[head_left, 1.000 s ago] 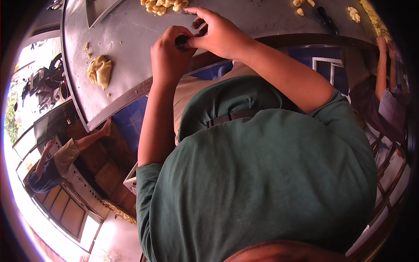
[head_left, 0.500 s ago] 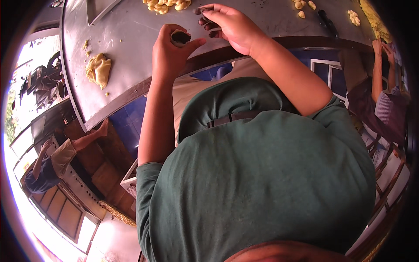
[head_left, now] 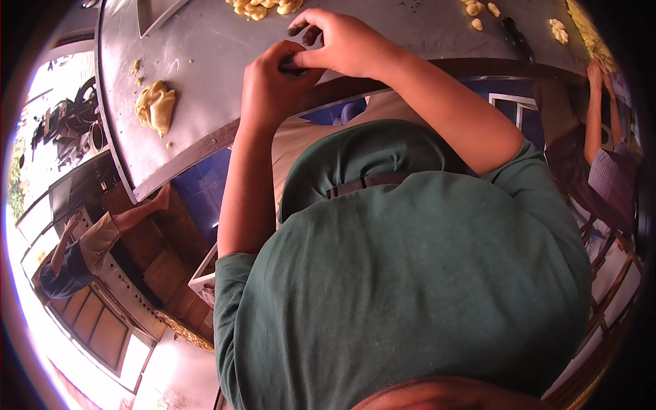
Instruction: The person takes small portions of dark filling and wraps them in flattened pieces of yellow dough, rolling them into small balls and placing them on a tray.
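The work looks partway along: at 12 o'clock, above the near edge of the metal desk, one dark mass sits in the left hand, mostly hidden by the fingers; what shows of it is uncovered, so this piece seems unfinished. The left grip is curled around it; the right hand has its fingers bent and apart, the thumb reaching into the left hand's hollow, the fingertips dark-smeared. Much appears left unworked: a heap of rounded, pale-yellow doughy pieces at 11 o'clock, a few smooth knobs at 1 o'clock, and a soft, folded lump at 10 o'clock with crumbs near it. Toward 2 o'clock lie a slim black tool, a knobbly cluster and a rough-textured yellow strip, a co-worker's hands at its near end. The desk's grey top is smooth, scuffed and faintly shiny.
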### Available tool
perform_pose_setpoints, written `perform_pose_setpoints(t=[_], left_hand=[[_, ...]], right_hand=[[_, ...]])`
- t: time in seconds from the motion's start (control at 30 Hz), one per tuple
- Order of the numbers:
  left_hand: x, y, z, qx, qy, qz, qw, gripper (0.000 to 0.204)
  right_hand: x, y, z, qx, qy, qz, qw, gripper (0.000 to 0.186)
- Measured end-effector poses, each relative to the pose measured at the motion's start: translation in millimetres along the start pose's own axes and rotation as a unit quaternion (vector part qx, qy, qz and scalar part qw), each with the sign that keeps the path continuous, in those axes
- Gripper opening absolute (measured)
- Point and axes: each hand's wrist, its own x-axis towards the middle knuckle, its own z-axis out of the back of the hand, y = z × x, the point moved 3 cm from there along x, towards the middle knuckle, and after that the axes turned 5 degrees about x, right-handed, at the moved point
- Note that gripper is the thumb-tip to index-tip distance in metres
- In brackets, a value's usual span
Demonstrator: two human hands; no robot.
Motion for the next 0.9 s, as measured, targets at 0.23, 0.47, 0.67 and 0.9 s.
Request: perform_pose_setpoints(t=[0.23, 0.47, 0.67, 0.9], left_hand=[[-4, -18, 9, -0.246, -0.066, -0.009, 0.967, 0.022], [5, -16, -8, -0.278, -0.204, -0.075, 0.935, 0.060], [8, -10, -1, -0.241, -0.161, -0.095, 0.952, 0.065], [8, -11, -1, -0.267, -0.129, -0.047, 0.954, 0.062]], right_hand=[[-20, 5, 15, 0.362, -0.016, -0.037, 0.931, 0.042], [-26, 8, -21, 0.538, 0.038, -0.209, 0.816, 0.034], [-15, -6, -26, 0.451, 0.014, -0.076, 0.889, 0.032], [-17, -8, -36, 0.414, -0.038, -0.018, 0.909, 0.034]])
